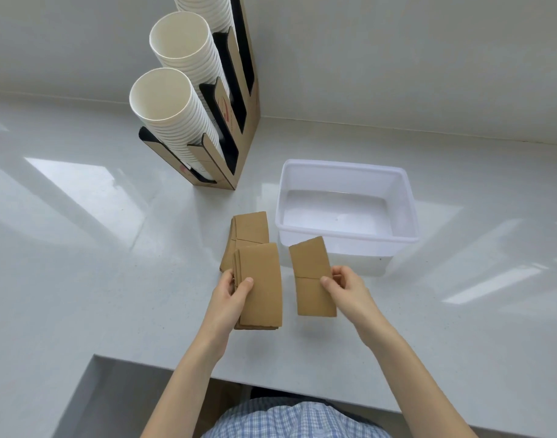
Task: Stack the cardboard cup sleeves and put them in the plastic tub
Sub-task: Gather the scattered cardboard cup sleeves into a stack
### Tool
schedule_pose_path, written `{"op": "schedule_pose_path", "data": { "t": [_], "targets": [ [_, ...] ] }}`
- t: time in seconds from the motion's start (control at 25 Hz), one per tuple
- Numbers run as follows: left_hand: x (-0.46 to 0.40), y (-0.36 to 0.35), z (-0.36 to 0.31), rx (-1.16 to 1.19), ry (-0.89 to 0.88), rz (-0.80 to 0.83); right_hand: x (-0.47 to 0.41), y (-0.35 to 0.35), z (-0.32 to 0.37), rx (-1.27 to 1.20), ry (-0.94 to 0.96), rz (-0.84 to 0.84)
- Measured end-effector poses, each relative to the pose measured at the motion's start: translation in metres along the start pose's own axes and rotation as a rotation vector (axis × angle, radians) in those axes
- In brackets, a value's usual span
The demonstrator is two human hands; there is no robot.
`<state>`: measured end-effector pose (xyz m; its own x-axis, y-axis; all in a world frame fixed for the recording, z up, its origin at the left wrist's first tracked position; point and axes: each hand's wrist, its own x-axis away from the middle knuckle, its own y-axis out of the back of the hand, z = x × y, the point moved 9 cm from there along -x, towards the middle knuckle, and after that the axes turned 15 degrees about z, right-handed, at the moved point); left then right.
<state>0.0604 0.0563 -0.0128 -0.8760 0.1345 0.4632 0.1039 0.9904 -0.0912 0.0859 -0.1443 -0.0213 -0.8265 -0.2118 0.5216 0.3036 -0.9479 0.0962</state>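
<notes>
white counter [97, 248] holds a plastic tub [346, 238]. left of the tub, left hand [231, 295] grips a sleeve stack [261, 286]; right hand [343, 287] pinches one sleeve [312, 276] just beside it.

brown sleeves [261, 279], white tub [346, 172], checked shirt [290, 418]

Flat brown sleeves [251, 230] lie just left of empty translucent tub [346, 238].
</notes>
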Motion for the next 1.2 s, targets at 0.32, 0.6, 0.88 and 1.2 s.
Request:
{"op": "schedule_pose_path", "data": {
  "t": [0.32,0.6,0.88,1.2],
  "targets": [
    [-0.011,-0.03,0.003,-0.001,0.023,0.083,0.018,-0.006,0.011,-0.175,0.085,0.057],
    [-0.017,-0.052,0.004,0.03,-0.01,0.146,0.019,-0.008,0.011,0.098,0.049,-0.035],
    [-0.02,-0.056,0.004,0.048,-0.035,0.115,0.021,-0.013,0.0,0.029,-0.022,0.023],
    [-0.025,-0.06,-0.003,0.178,-0.087,0.131,0.02,-0.024,-0.02,-0.333,-0.009,0.152]
  ]
}}
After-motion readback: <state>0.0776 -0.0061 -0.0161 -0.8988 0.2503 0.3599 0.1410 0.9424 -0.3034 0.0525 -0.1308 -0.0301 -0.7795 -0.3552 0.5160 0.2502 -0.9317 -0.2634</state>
